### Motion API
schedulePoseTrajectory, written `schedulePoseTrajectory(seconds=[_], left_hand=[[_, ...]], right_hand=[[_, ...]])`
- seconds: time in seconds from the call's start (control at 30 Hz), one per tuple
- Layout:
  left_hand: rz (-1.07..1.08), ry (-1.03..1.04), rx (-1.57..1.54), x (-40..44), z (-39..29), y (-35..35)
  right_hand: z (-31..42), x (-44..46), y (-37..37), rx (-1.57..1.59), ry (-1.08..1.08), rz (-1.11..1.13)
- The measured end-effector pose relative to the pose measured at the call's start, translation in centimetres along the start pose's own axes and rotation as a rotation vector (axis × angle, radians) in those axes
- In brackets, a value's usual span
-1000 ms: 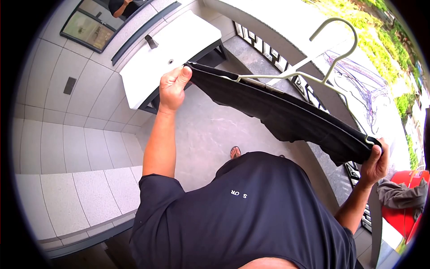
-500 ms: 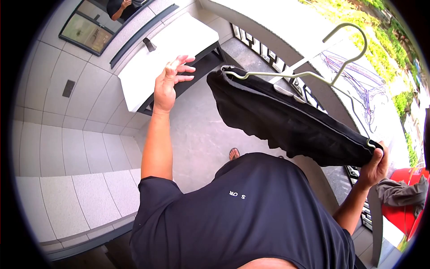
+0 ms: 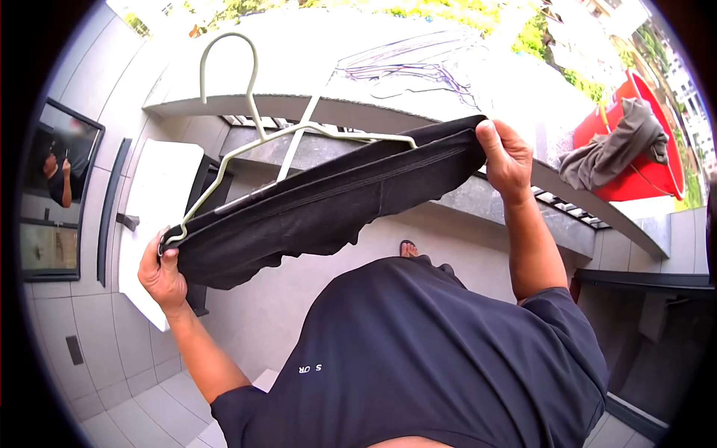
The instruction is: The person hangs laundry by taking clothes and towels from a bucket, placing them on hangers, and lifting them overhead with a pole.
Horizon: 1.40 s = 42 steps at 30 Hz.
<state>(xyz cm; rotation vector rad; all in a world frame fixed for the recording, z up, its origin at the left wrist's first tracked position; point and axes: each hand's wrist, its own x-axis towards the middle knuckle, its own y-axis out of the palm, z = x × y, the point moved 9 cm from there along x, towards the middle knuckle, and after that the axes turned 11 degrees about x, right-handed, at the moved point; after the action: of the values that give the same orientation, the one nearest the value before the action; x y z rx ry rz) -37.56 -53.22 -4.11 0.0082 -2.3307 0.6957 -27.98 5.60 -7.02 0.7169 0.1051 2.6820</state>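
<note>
A black garment (image 3: 321, 201) with a stretched waist edge hangs spread out in front of me; its exact kind is not clear. Inside its upper edge sits a pale green hanger (image 3: 261, 137), its hook pointing up and its left end at the garment's left corner. My left hand (image 3: 163, 278) is closed on that corner, close to the hanger's end. At the opposite corner my right hand (image 3: 509, 160) pinches the cloth and pulls it out past the hanger's right end.
Several thin wire hangers (image 3: 418, 67) lie on the sunlit ledge (image 3: 299, 82) ahead. A red bucket (image 3: 650, 164) with a grey cloth (image 3: 624, 142) over its rim stands at the right. To the left are a white washbasin counter (image 3: 160, 187) and a wall mirror (image 3: 60, 194).
My view has swung to the right. My left hand, raised and open before, now grips the garment's left corner. At the right, the garment's corner has been drawn off the hanger's end.
</note>
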Motion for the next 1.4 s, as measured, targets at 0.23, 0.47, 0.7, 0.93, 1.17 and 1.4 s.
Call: schedulePoseTrajectory(seconds=[0.23, 0.47, 0.7, 0.93, 1.17, 1.4], left_hand=[[-0.067, -0.064, -0.011, -0.7, 1.1, 0.6], [-0.11, -0.126, -0.036, -1.9, 3.0, 0.7], [-0.034, -0.044, 0.086, -1.5, -0.5, 2.0], [0.043, 0.223, 0.673, 1.1, -9.6, 3.6], [0.232, -0.107, 0.282, 2.0, -12.4, 8.1], [0.171, -0.239, 0.465, -1.5, -10.9, 1.9]], right_hand=[[3.4, 1.7, 3.9, 0.023, -0.031, 0.28], [1.2, 0.4, 5.6, -0.253, 0.038, 0.423], [2.6, 0.3, 10.0, -0.423, -0.236, 0.559], [2.6, -0.7, 11.8, -0.357, -0.36, 0.55], [-0.1, -2.7, 19.2, -0.368, -0.385, 0.852], [-16.8, 2.3, 20.3, -0.152, 0.394, 0.328]])
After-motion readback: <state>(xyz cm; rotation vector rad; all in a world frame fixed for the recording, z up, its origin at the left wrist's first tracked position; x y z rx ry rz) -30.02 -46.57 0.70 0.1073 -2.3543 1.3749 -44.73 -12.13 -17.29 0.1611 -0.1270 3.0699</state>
